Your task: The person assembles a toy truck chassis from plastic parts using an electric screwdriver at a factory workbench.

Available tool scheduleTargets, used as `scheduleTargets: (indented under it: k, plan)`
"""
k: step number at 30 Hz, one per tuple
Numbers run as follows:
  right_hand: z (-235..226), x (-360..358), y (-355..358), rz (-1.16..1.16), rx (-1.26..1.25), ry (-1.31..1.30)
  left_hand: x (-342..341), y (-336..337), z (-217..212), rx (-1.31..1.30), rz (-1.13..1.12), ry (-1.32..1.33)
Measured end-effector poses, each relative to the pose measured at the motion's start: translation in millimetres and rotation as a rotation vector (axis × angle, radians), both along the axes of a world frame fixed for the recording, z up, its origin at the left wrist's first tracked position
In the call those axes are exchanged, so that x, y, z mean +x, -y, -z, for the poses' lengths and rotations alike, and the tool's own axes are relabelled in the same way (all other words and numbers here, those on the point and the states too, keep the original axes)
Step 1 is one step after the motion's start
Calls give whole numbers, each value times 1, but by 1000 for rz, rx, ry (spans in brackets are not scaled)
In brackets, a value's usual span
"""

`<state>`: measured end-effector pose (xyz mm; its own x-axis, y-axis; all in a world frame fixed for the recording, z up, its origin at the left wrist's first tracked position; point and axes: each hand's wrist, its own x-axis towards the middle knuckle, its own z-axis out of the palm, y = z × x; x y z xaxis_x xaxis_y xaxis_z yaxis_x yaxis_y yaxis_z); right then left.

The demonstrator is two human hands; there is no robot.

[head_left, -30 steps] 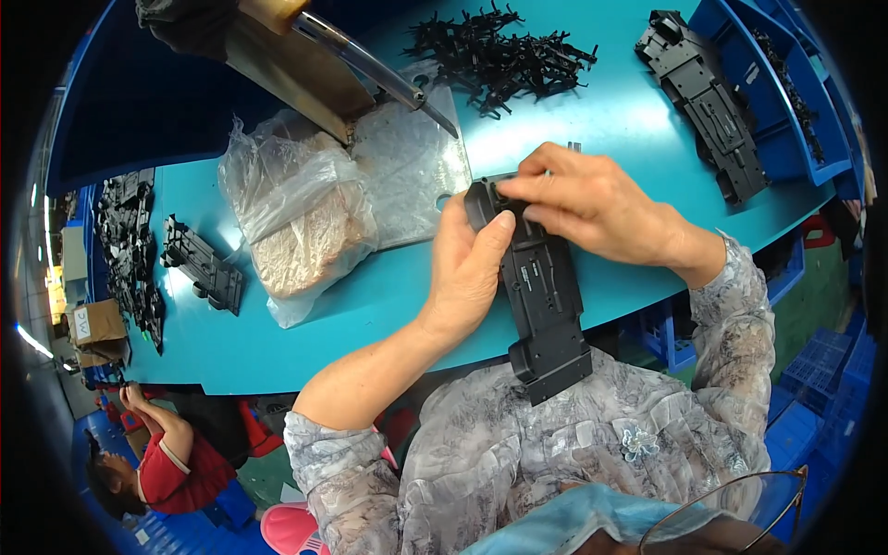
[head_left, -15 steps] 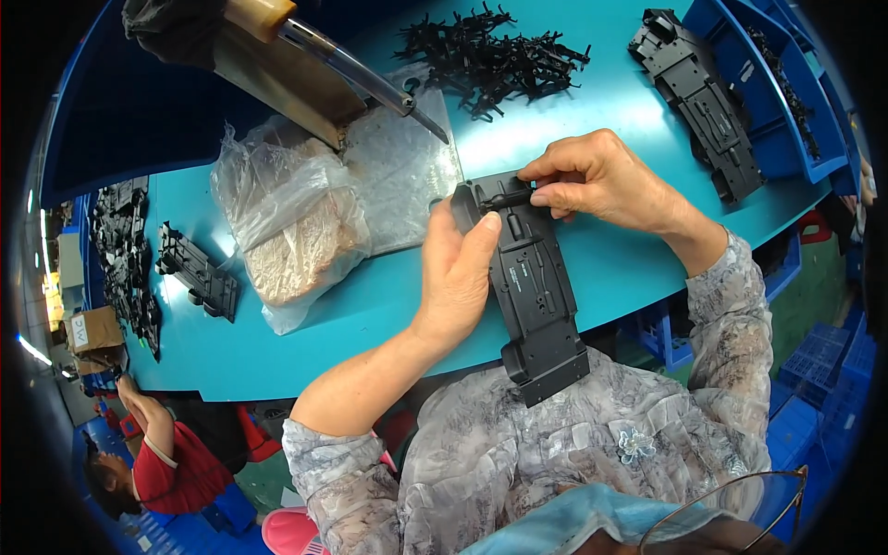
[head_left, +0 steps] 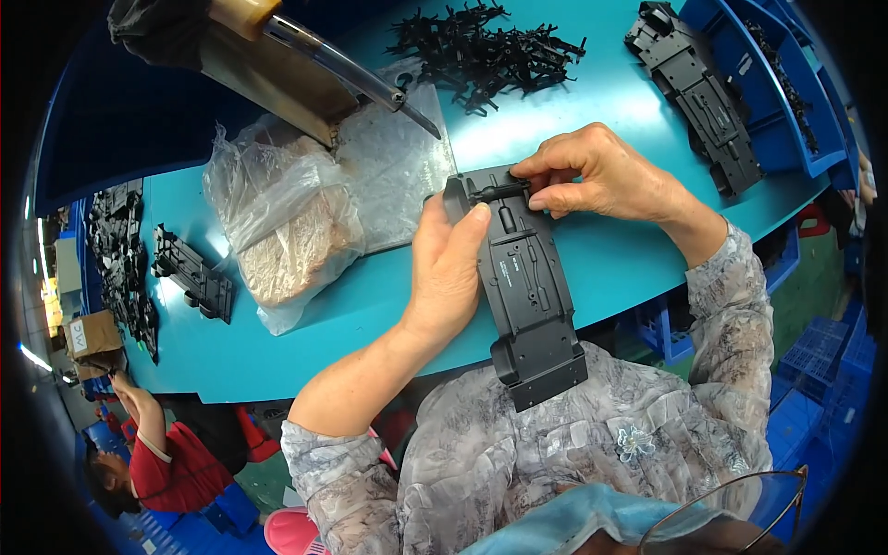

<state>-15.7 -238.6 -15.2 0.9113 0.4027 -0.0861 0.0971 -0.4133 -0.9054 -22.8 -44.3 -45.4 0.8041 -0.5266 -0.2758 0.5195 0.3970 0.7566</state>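
Note:
A long black plastic toy-car chassis [head_left: 525, 277] is tilted over the table's near edge, its lower end close to my shirt. My left hand [head_left: 450, 264] grips its upper left side, thumb on top and fingers hidden beneath. Across the chassis's upper end lies a small black axle-like part [head_left: 504, 191]. My right hand [head_left: 592, 178] pinches the right end of that part between thumb and fingers. Whether the part is seated in the chassis I cannot tell.
Beyond my hands lies a heap of small black parts [head_left: 481, 51]. A soldering iron [head_left: 351, 74] points down over a metal plate [head_left: 393, 157], beside a plastic-wrapped block [head_left: 287, 222]. More chassis [head_left: 698, 102] lie right and left; a blue bin [head_left: 786, 92] stands right. Another person [head_left: 176, 462] sits lower left.
The chassis and my left hand have shifted slightly left in the picture. The black part lies flatter across the chassis, with my right hand still pinching its end.

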Motion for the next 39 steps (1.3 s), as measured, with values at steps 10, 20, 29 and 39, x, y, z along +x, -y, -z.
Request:
scheduleTargets:
  k: [10,20,29,39]
  plan:
    - [1,0,-1,-15,-96,165,0,0,2,4,-4,-10]
    - [4,-3,-4,-35,-147,299,-1,-1,-5,26,-14,-67]
    - [7,-9,-8,-46,-204,483,0,0,-1,15,-1,-13]
    - [0,-31,-28,4,-441,765,-6,4,6,108,-92,136]
